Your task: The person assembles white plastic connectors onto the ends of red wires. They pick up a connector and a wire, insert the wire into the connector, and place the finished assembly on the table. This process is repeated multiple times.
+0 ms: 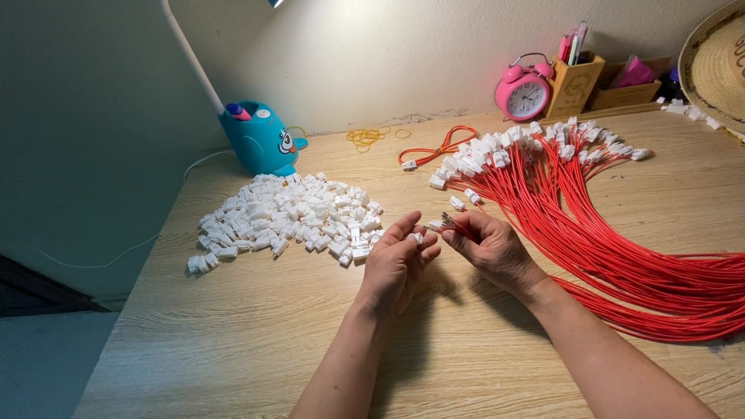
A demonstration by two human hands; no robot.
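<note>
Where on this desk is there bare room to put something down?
Bare wood runs along the near edge of the desk, below the pile of white connectors and left of the left hand. The right side is crowded with red wires.

We are seeing two hands, a left hand (396, 268) and a right hand (493, 248). We are counting one pink alarm clock (524, 93) far right, one blue lamp base (260, 140) far left, two wooden boxes (576, 84), and one straw hat (718, 62). The white plastic pieces (287, 217) and red wires (621, 233) are too many to count.
</note>
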